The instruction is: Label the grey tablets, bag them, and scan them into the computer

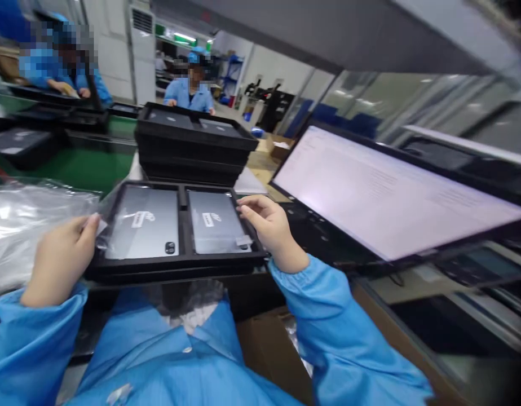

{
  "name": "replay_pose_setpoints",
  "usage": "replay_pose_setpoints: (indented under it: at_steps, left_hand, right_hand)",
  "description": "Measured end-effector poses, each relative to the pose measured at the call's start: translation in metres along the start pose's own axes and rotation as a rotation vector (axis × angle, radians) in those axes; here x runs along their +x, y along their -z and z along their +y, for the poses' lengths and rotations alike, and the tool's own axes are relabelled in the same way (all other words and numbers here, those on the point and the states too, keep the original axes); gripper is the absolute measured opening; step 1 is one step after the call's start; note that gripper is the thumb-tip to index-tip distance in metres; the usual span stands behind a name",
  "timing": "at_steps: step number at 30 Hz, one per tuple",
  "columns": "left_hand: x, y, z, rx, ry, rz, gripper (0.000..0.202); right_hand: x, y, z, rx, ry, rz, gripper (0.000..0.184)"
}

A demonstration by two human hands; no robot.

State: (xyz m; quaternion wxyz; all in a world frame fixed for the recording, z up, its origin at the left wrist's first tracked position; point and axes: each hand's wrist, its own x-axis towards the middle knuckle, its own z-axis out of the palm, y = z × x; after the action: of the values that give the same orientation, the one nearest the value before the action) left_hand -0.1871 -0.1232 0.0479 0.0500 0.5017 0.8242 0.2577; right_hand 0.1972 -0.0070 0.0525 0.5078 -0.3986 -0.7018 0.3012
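A black tray (182,265) lies in front of me with two grey tablets face down in it, a left tablet (144,223) and a right tablet (213,220). My left hand (60,259) is closed on the tray's left edge, pinching a bit of clear plastic film (102,228) there. At the tray's right edge my right hand (266,228) curls its fingers over the rim beside the right tablet. Both sleeves are blue.
A stack of black trays (193,144) stands just behind. A lit monitor (383,194) leans at the right. Clear plastic bags (19,225) lie at the left. Two people in blue work at a green bench (83,163) beyond. A cardboard box (269,349) sits below.
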Motion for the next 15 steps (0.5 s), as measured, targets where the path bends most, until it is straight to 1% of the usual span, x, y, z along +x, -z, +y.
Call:
replay_pose_setpoints:
  at_steps: [1,2,3,4,5,7,9,10,12,14,15]
  left_hand:
    - [-0.004,0.001,-0.004,-0.084,0.014,0.042,0.056]
    - [-0.008,0.0,-0.008,-0.169,0.018,0.073,0.054]
    - [-0.012,-0.002,-0.011,-0.243,0.019,0.089,0.053]
    - [-0.015,-0.005,-0.014,-0.303,0.016,0.099,0.052]
    - [-0.019,-0.009,-0.016,-0.351,0.006,0.11,0.052]
    - [-0.024,-0.018,-0.021,-0.424,-0.029,0.137,0.052]
    - [-0.027,-0.027,-0.023,-0.494,-0.05,0.151,0.05]
    - [-0.028,-0.031,-0.024,-0.537,-0.049,0.146,0.048]
    - [-0.025,-0.036,-0.027,-0.683,-0.01,0.105,0.043]
    - [-0.02,-0.034,-0.036,-0.963,0.107,0.076,0.036]
    - [-0.017,-0.03,-0.043,-1.116,0.18,0.099,0.032]
  right_hand:
    - [0.007,-0.02,-0.013,0.079,-0.085,-0.164,0.022]
    - [0.012,-0.041,-0.024,0.133,-0.185,-0.302,0.021]
    - [0.018,-0.064,-0.034,0.166,-0.293,-0.408,0.019]
    - [0.022,-0.086,-0.042,0.176,-0.402,-0.485,0.017]
    - [0.027,-0.109,-0.047,0.164,-0.502,-0.534,0.015]
    - [0.035,-0.151,-0.05,0.1,-0.646,-0.58,0.015]
    - [0.042,-0.186,-0.046,0.039,-0.704,-0.575,0.02]
    - [0.044,-0.199,-0.043,0.011,-0.711,-0.554,0.02]
    - [0.047,-0.216,-0.035,-0.05,-0.693,-0.51,0.021]
    - [0.047,-0.223,-0.028,-0.094,-0.629,-0.485,0.028]
    - [0.046,-0.223,-0.025,-0.097,-0.591,-0.485,0.031]
